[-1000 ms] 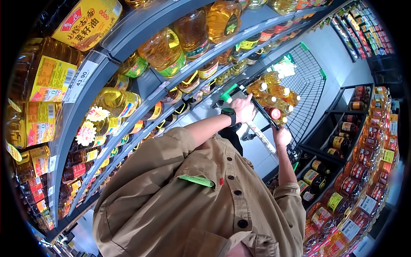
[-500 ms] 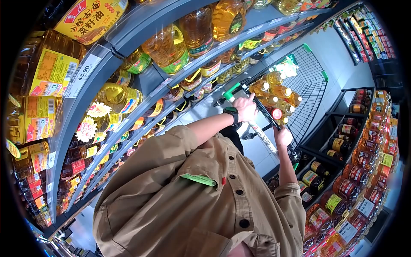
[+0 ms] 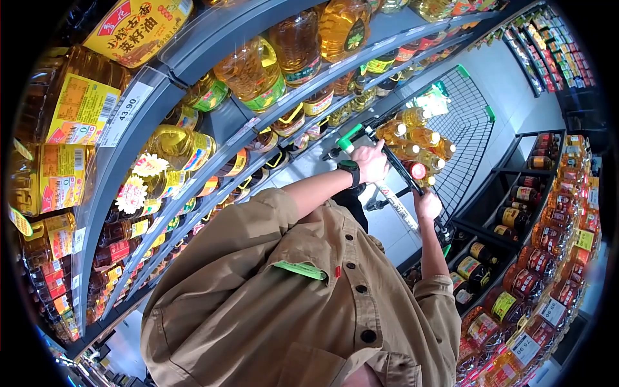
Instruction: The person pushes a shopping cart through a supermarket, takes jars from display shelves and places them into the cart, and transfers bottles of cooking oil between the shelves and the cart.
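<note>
My left hand (image 3: 369, 162), with a dark watch at the wrist, is closed on the handle of a shopping cart (image 3: 465, 132), near the green end piece. My right hand (image 3: 427, 205) is wrapped round the other end of the same handle, its fingers partly hidden. Several bottles of yellow oil (image 3: 422, 137) stand grouped in the cart just beyond the handle, one of them with a red cap (image 3: 417, 171). A white and green package (image 3: 431, 102) lies further along in the basket.
Tall shelves (image 3: 213, 129) of oil bottles curve along the left, close to my left arm. To the right stands a low black rack (image 3: 490, 213) of dark bottles, with stacked bottles (image 3: 538, 261) beside it. Grey floor tiles (image 3: 480, 55) show beyond the cart.
The view has shifted slightly, so the near left shelf sits a little further right. Both hands have kept their hold on the cart handle, and the bottles remain grouped in the cart.
</note>
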`<action>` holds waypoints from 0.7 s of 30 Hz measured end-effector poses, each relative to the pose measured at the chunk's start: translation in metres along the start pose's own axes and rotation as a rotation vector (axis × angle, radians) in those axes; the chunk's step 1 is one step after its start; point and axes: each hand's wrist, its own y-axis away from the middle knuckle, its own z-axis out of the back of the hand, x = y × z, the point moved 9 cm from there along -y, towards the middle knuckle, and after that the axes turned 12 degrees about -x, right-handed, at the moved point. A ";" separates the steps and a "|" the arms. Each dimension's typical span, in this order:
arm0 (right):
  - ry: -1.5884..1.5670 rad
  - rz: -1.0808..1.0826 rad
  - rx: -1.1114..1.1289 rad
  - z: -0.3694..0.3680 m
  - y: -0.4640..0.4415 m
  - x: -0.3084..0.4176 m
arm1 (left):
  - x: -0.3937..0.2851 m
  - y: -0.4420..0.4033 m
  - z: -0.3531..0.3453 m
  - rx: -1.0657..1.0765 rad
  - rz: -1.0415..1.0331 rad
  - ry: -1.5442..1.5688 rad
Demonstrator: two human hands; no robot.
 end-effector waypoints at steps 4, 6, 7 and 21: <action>-0.027 0.001 -0.002 0.001 0.001 0.000 | 0.000 0.000 -0.002 -0.001 0.000 -0.006; -0.020 -0.005 0.004 -0.001 0.000 -0.001 | 0.000 0.000 -0.002 0.001 0.002 -0.005; -0.017 -0.008 0.008 -0.001 0.000 -0.001 | -0.001 0.000 -0.001 0.004 0.002 -0.006; -0.013 -0.012 -0.005 0.003 0.001 0.001 | 0.001 0.000 -0.007 0.044 -0.008 -0.036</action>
